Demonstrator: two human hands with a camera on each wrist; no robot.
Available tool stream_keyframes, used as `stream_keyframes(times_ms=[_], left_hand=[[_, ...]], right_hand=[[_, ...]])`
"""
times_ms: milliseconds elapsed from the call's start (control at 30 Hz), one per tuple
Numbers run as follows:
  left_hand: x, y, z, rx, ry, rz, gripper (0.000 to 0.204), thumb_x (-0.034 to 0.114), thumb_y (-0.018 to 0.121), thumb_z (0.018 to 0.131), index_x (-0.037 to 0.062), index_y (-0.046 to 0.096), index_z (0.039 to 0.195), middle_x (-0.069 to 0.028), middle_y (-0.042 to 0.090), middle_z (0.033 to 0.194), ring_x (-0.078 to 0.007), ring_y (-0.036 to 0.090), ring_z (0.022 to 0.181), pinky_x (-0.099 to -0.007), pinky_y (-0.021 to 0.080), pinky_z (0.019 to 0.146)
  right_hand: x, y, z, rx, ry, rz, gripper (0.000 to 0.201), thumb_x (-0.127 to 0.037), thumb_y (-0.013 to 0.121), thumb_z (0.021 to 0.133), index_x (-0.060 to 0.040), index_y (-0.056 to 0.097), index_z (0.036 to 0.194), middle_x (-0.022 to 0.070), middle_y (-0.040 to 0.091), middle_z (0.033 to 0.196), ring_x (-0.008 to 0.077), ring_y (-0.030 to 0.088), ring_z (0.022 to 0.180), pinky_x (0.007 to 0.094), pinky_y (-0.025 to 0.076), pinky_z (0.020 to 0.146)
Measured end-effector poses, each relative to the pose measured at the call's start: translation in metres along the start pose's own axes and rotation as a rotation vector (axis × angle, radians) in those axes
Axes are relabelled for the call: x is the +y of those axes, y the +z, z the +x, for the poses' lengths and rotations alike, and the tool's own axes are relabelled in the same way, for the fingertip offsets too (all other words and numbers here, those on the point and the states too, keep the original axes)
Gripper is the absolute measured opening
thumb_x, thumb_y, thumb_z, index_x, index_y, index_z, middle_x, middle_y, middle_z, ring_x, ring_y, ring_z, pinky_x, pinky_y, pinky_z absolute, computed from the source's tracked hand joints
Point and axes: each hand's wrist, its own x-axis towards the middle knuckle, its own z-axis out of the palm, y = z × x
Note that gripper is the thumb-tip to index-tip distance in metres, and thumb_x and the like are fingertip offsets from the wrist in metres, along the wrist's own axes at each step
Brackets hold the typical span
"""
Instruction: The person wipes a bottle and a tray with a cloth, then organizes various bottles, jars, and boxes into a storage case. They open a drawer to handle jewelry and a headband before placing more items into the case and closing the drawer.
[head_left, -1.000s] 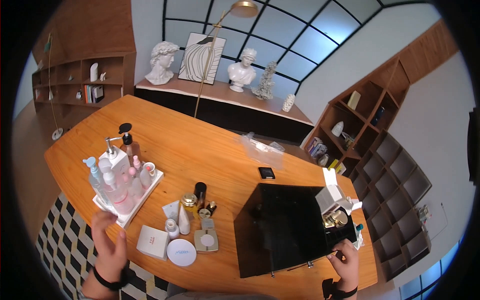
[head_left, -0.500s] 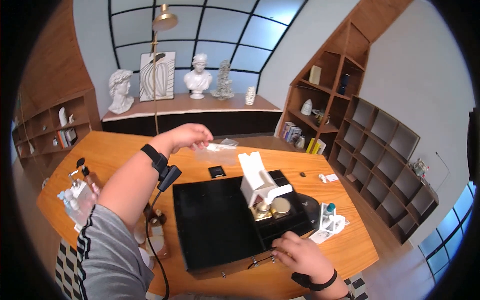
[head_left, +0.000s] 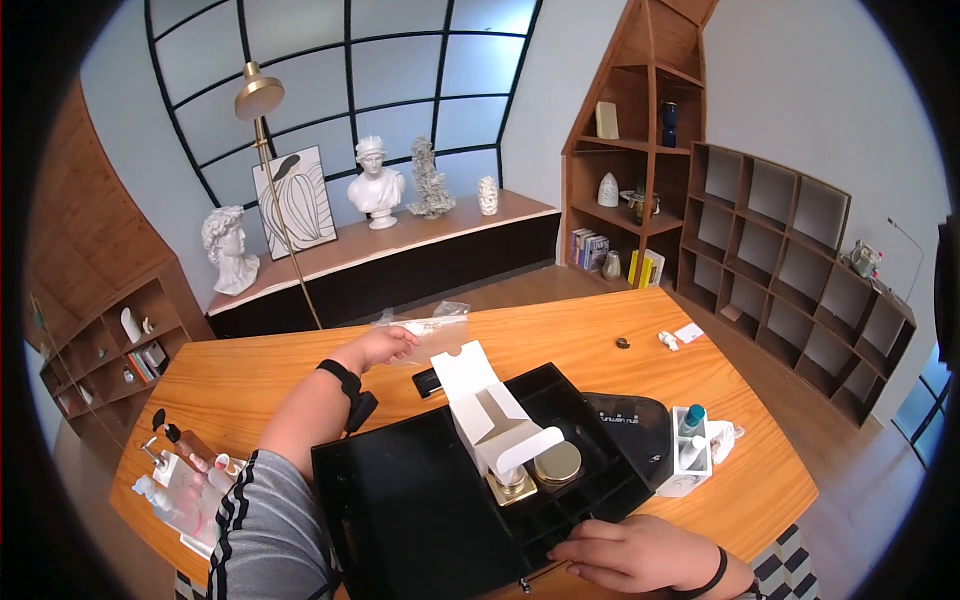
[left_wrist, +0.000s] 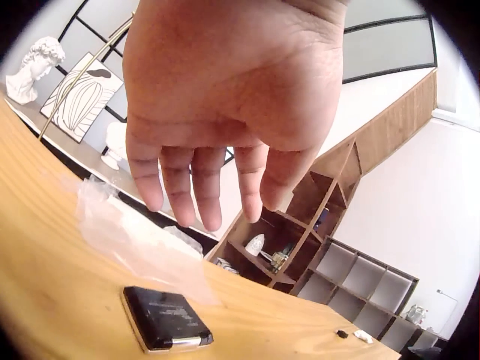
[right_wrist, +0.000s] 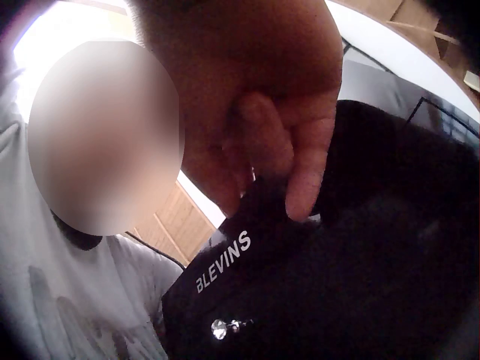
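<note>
My left hand (head_left: 385, 347) reaches over the far part of the table, fingers hanging loose and nothing in them. Just beyond it lies a crumpled clear plastic bag (head_left: 440, 325). A flat black square case (left_wrist: 166, 319) lies on the wood below this hand in the left wrist view. My right hand (head_left: 640, 552) rests at the near right edge of a black organizer box (head_left: 400, 490), its fingertips right at the rim. In the box's compartments stand an open white carton (head_left: 490, 415), a gold-lidded jar (head_left: 557, 464) and a gold-based bottle (head_left: 512, 488), partly hidden by the carton.
A white holder (head_left: 685, 475) with bottles stands right of the box, beside a black pouch (head_left: 630, 430). Pump bottles crowd a white tray (head_left: 198, 545) at the left. Behind the wooden table (head_left: 560, 335) are a thin floor lamp (head_left: 285, 230) and a ledge with busts.
My left hand has gone from beside the bottle tray across to the plastic bag. The right hand has stayed near the box's front edge. The head view has turned right.
</note>
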Motion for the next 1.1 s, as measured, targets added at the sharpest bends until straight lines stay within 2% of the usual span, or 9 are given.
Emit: stream_keyframes(times_ms=[67,100,167,267,400,533,700,867,1100], left_hand=[[-0.029,0.014,0.018,0.025,0.097,0.003,0.029,0.020,0.058,0.091,0.0156,0.067,0.118,0.0002,0.065,0.097,-0.0148,0.058,0.093,-0.0304,0.047,0.082],[-0.067,0.012,0.047,-0.057,0.258,0.118,0.045,0.026,0.063,0.090,0.0163,0.059,0.133,-0.0090,0.064,0.117,-0.0260,0.058,0.109,-0.0355,0.044,0.098],[-0.076,0.035,0.045,-0.027,0.313,0.244,0.052,0.031,0.065,0.089,0.0173,0.054,0.138,-0.0144,0.057,0.130,-0.0325,0.051,0.122,-0.0398,0.039,0.106],[-0.070,0.056,0.040,-0.173,0.391,0.414,0.065,0.039,0.068,0.087,0.0195,0.046,0.145,-0.0189,0.036,0.152,-0.0414,0.038,0.136,-0.0447,0.030,0.115],[-0.094,0.080,0.041,-0.237,0.497,0.445,0.065,0.039,0.068,0.086,0.0181,0.047,0.144,-0.0161,0.036,0.153,-0.0405,0.043,0.131,-0.0442,0.035,0.111],[-0.095,0.075,0.053,-0.302,0.372,0.516,0.065,0.042,0.070,0.084,0.0166,0.050,0.140,-0.0184,0.042,0.147,-0.0399,0.046,0.129,-0.0449,0.038,0.108],[-0.091,0.079,0.048,-0.065,0.378,0.693,0.068,0.046,0.070,0.082,0.0166,0.050,0.139,-0.0230,0.048,0.139,-0.0410,0.046,0.128,-0.0462,0.040,0.106],[-0.144,0.093,0.063,-0.078,0.459,0.662,0.066,0.043,0.071,0.082,0.0122,0.051,0.137,-0.0234,0.052,0.132,-0.0406,0.049,0.125,-0.0452,0.041,0.104],[-0.077,0.071,0.019,-0.143,0.310,0.676,0.053,0.039,0.075,0.078,0.0078,0.061,0.119,-0.0218,0.062,0.113,-0.0389,0.059,0.109,-0.0435,0.047,0.094]], right_hand=[[0.001,-0.001,0.001,-0.010,-0.006,-0.010,0.026,-0.015,0.064,0.088,-0.0106,0.063,0.113,0.0080,0.058,0.091,0.0290,0.061,0.064,0.0368,0.049,0.055],[0.001,-0.002,0.001,-0.014,-0.010,-0.014,0.026,-0.015,0.064,0.088,-0.0105,0.063,0.113,0.0080,0.058,0.091,0.0289,0.061,0.064,0.0367,0.048,0.055],[0.000,-0.002,0.001,-0.018,-0.017,-0.026,0.026,-0.015,0.064,0.088,-0.0105,0.063,0.114,0.0079,0.058,0.091,0.0286,0.060,0.063,0.0366,0.048,0.054],[0.001,-0.001,0.001,-0.016,-0.025,-0.034,0.026,-0.015,0.064,0.088,-0.0104,0.063,0.114,0.0081,0.057,0.090,0.0283,0.060,0.062,0.0365,0.048,0.053],[0.001,-0.001,0.001,-0.001,-0.035,-0.026,0.026,-0.015,0.064,0.088,-0.0102,0.063,0.114,0.0083,0.057,0.090,0.0283,0.059,0.062,0.0364,0.047,0.053],[0.000,0.001,0.002,0.001,-0.026,-0.018,0.026,-0.014,0.065,0.088,-0.0096,0.063,0.113,0.0086,0.057,0.090,0.0285,0.059,0.062,0.0365,0.048,0.053],[-0.004,0.002,0.002,0.018,-0.007,-0.041,0.026,-0.012,0.065,0.086,-0.0082,0.064,0.111,0.0089,0.057,0.090,0.0291,0.060,0.063,0.0367,0.048,0.055],[-0.006,0.001,0.004,-0.006,0.014,-0.043,0.026,-0.011,0.065,0.085,-0.0074,0.065,0.110,0.0092,0.058,0.091,0.0292,0.061,0.064,0.0368,0.048,0.055],[-0.005,0.003,0.005,-0.001,0.016,-0.050,0.025,-0.010,0.066,0.084,-0.0067,0.066,0.108,0.0091,0.059,0.091,0.0288,0.061,0.066,0.0371,0.048,0.055]])
